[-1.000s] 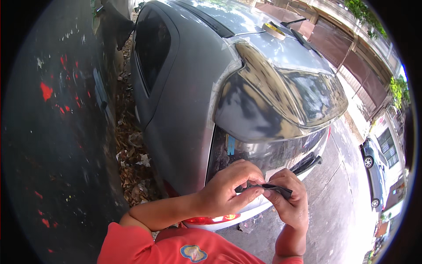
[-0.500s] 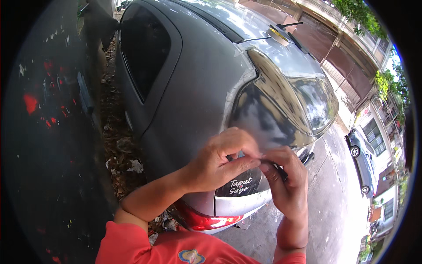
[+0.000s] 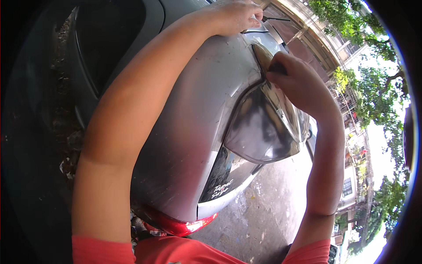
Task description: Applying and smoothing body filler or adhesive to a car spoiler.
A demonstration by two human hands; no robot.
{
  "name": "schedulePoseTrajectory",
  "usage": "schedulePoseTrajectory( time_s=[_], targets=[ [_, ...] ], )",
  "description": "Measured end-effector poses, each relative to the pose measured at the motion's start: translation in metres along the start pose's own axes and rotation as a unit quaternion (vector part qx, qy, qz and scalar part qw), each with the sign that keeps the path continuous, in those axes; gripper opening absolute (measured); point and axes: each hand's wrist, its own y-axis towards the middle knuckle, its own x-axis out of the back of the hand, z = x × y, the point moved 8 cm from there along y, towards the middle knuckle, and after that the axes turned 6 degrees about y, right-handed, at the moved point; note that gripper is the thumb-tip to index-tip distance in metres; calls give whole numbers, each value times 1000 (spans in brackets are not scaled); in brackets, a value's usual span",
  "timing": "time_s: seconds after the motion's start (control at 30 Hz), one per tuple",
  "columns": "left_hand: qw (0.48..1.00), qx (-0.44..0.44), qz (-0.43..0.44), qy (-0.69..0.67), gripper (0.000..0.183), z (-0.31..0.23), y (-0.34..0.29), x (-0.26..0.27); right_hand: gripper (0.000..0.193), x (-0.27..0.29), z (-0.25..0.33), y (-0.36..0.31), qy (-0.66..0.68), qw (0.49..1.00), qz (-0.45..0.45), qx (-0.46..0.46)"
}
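My left hand (image 3: 235, 17) reaches over the car's grey roof edge at the top of the view. Its fingers are curled together, with pale dust on the skin. What they pinch, if anything, is hidden. Lower and to the right, my right hand (image 3: 292, 77) is closed at the upper edge of the glossy dark rear spoiler (image 3: 259, 125). Its fingertips press together there, and anything between them is too small to make out. Pale tape (image 3: 234, 89) runs along the seam beside the spoiler. Part of a tape roll (image 3: 273, 31) shows on the roof between my hands.
The dull grey rear side panel (image 3: 176, 127) fills the middle. Below are the rear window (image 3: 220, 176), with white lettering, and a red tail light (image 3: 184, 225). A dark wall stands close on the left. Concrete ground (image 3: 259, 207), trees and buildings lie to the right.
Both hands were together in front of the spoiler, fingertips meeting. They have moved apart and farther up: the left to the roof edge, the right to the spoiler's upper edge. The view has shifted.
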Motion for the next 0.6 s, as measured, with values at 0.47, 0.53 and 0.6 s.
schedulePoseTrajectory(
  time_s=[0.47, 0.53, 0.6],
  targets=[
    [998, 59, 5, -33, 21, 22, -26, 18, 19, -6, 39, 43, -286, 956, 54, 30],
    [997, 66, 6, -35, 20, 25, -27, 14, 19, -16, 33, 39, -265, 958, 101, 30],
    [997, 73, 6, -34, 19, 29, -19, 6, 20, -18, 28, 35, -259, 955, 144, -11]
  ],
)
